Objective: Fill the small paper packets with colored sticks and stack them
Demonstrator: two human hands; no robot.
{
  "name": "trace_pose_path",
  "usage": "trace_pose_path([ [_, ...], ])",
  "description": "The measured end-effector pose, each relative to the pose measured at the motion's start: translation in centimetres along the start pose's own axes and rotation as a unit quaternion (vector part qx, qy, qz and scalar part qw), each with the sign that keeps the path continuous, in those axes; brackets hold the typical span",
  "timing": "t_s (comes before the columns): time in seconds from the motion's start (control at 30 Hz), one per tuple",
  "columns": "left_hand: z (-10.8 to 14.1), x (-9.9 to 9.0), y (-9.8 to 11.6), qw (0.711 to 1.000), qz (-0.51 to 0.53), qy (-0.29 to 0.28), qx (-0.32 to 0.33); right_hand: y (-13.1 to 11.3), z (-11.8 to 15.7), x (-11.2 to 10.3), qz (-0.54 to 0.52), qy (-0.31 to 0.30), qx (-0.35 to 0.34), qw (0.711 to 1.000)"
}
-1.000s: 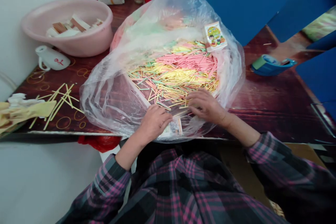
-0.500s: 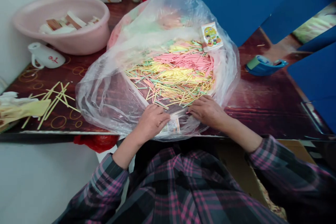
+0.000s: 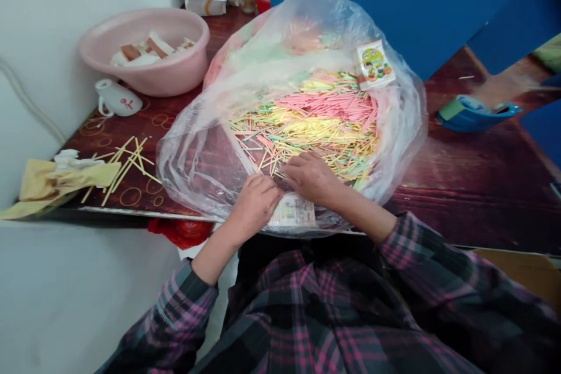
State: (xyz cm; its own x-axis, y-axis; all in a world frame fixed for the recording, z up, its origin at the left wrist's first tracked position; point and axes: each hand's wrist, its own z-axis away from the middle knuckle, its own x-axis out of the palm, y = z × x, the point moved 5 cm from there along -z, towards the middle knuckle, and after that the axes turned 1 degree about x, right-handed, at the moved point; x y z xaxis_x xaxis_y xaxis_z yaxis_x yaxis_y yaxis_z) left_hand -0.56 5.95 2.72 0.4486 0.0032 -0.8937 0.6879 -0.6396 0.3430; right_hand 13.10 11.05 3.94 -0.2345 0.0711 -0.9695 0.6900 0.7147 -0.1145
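A large clear plastic bag [image 3: 193, 158] lies on the table, with a heap of thin pink, yellow and green sticks [image 3: 324, 123] at its opening. My left hand [image 3: 256, 201] is closed at the near edge of the heap; what its fingers hold, if anything, is too small to name. Close to its right, my right hand [image 3: 312, 178] is closed too, fingertips at the near sticks, its hold hidden. Below the hands lies a printed packet [image 3: 294, 210] under the plastic. Another printed packet [image 3: 374, 64] rests on the bag at the upper right.
A pink basin [image 3: 149, 79] of packets and a white mug [image 3: 118, 99] are at the left. Loose yellow sticks [image 3: 127, 166] lie near a yellow cloth [image 3: 70, 181]. A blue tape dispenser [image 3: 477, 117] stands at the right, by blue panels [image 3: 372, 0].
My right hand has moved left along the heap's near edge, close to my left hand. The view has shifted, so the scene sits further right.
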Motion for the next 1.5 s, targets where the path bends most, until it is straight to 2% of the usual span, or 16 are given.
trace_pose_path([
  [0.07,0.1,0.2,-0.1,1.0,-0.008,-0.003,0.003,-0.2,-0.5,1.0,0.025,-0.019,0.001,1.0],
  [0.17,0.1,0.3,-0.1,1.0,0.009,0.004,0.007,1.5,-0.2,1.0,0.061,-0.003,0.044,0.997],
  [0.27,0.3,-0.6,-0.4,0.997,0.055,0.059,-0.013,3.1,0.5,-0.2,0.084,0.023,0.09,0.992],
  [0.37,0.8,-1.7,-1.4,0.99,0.052,0.116,-0.06,2.7,0.5,-1.0,0.066,0.026,0.097,0.993],
  [0.43,1.0,-2.0,-1.9,0.992,0.015,0.104,-0.076,1.2,0.0,-0.8,0.026,-0.002,0.062,0.998],
  [0.57,1.5,-1.6,-2.3,0.995,-0.069,0.023,-0.071,-1.6,-1.3,0.8,-0.053,-0.068,-0.016,0.996],
  [0.63,1.8,-1.3,-2.5,0.993,-0.091,0.004,-0.071,-1.9,-1.8,1.4,-0.064,-0.077,-0.005,0.995],
  [0.73,2.2,-1.3,-2.8,0.992,-0.1,0.014,-0.082,-1.8,-2.4,1.7,-0.058,-0.083,0.035,0.994],
  [0.9,2.4,-1.5,-3.2,0.992,-0.049,0.03,-0.11,-2.2,-3.6,1.5,-0.071,-0.08,0.055,0.993],
  [1.03,2.6,-1.4,-3.9,0.985,-0.001,0.031,-0.171,-2.2,-4.5,2.0,-0.085,-0.08,0.096,0.989],
  [1.13,2.6,-1.3,-4.4,0.973,-0.001,0.033,-0.227,-2.3,-5.2,2.3,-0.074,-0.076,0.135,0.985],
  [1.2,2.3,-1.3,-4.6,0.968,-0.012,0.039,-0.249,-2.7,-5.7,2.5,-0.062,-0.079,0.133,0.986],
  [1.27,1.8,-1.3,-4.8,0.968,-0.026,0.035,-0.247,-3.2,-6.0,2.8,-0.05,-0.092,0.127,0.986],
  [1.37,1.0,-1.1,-5.0,0.977,-0.038,0.013,-0.208,-3.3,-6.1,2.9,-0.038,-0.112,0.126,0.985],
  [1.5,1.1,-1.1,-5.7,0.983,-0.022,0.003,-0.184,-1.9,-5.3,1.7,0.006,-0.126,0.131,0.983],
])
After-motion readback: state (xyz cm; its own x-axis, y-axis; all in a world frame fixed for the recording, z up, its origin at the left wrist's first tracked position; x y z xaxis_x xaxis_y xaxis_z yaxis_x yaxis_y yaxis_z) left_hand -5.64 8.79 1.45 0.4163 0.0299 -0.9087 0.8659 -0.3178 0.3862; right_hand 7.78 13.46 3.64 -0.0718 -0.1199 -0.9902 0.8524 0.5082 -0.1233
